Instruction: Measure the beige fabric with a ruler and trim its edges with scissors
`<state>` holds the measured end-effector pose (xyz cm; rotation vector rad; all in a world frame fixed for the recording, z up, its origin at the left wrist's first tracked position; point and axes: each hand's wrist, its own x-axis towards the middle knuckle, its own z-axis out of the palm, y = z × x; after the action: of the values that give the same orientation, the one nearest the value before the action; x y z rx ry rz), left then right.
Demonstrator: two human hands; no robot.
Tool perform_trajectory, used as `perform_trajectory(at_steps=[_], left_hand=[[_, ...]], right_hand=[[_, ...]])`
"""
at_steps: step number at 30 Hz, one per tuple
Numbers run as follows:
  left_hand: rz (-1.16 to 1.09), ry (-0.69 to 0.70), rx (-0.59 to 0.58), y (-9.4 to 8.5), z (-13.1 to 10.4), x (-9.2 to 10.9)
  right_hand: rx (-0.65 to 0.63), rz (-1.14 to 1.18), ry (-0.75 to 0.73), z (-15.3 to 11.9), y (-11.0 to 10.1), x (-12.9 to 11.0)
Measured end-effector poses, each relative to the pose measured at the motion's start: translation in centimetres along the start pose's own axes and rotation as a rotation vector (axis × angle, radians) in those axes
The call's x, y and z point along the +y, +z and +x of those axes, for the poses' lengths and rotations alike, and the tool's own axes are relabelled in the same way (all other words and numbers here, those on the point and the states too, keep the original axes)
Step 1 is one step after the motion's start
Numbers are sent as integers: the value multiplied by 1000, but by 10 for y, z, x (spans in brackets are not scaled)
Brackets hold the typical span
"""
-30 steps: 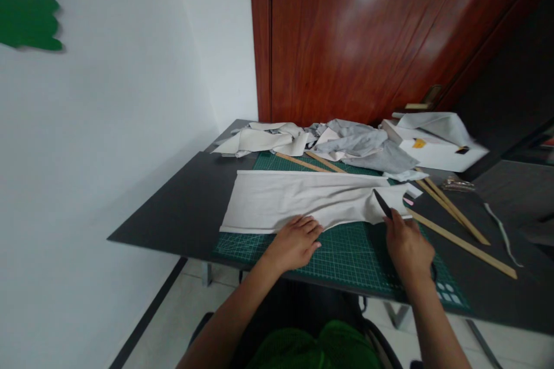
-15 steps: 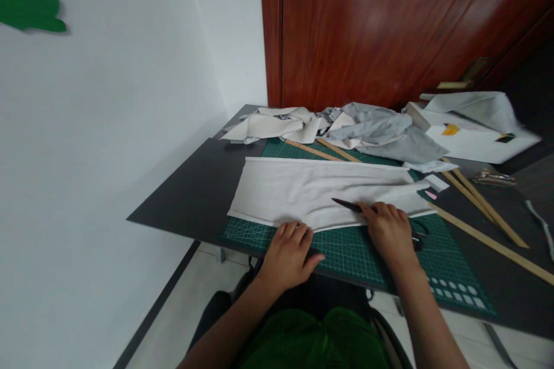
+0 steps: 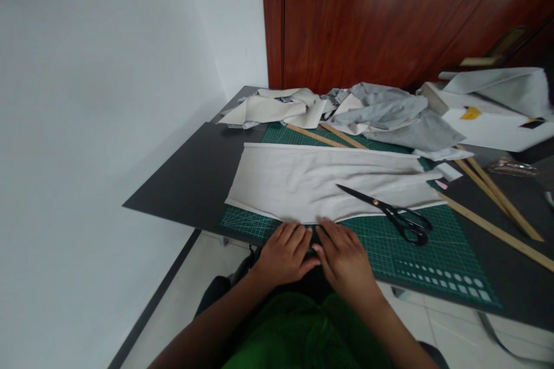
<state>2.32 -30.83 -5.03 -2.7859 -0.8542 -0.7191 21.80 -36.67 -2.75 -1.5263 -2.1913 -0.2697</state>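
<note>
Cloth (image 3: 294, 179), one, off-white: laid lengthwise across the middle of the cutting mat (image 3: 367, 253). Far edge nearly straight; near edge bowed toward the person; left end slightly past the mat's left edge, onto the desk (image 3: 182, 179). Surface smoother at left, creased at centre and right.

Left hand (image 3: 285, 253) and right hand (image 3: 341, 253), one pair: side by side at the middle of the cloth's near edge, backs up, thumbs turned inward and near each other, fingers lying close together, fingertips at the hem. Whether they pinch the hem or only press on it, cannot tell.

Scissors (image 3: 375, 202), one, black: out of the hands, blades together on the cloth, tip toward upper left, handles over the near edge onto the mat.

Room: black desk surface shows left of the cloth, out to the desk's left corner; a band of mat runs between cloth and near desk edge, widening right of the right hand.

Right side: long wooden strip (image 3: 497, 230) starting at the cloth's right end; two strips (image 3: 506, 199) beyond it; white card (image 3: 450, 171) and pink piece (image 3: 441, 184) beside that end.

Far side: two thin strips (image 3: 315, 136); cream fabric (image 3: 277, 109), heaped; grey fabric (image 3: 385, 112), rumpled; white box (image 3: 489, 132).
</note>
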Motion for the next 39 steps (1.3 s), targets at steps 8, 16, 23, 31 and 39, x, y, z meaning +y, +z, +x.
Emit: perform_trajectory(at_steps=[8, 16, 23, 31, 39], left_hand=[[14, -82, -99, 3, -2, 4], [-71, -83, -84, -1, 0, 3], [-198, -228, -132, -36, 24, -3], [-136, -226, -369, -49, 115, -61], [-29, -249, -547, -6, 144, -138]], right_hand=[[69, -86, -85, -27, 6, -1], [71, 20, 64, -22, 1, -2], [0, -363, 437, 4, -21, 69], [-90, -356, 519, 13, -26, 131], [64, -330, 517, 14, -18, 131]])
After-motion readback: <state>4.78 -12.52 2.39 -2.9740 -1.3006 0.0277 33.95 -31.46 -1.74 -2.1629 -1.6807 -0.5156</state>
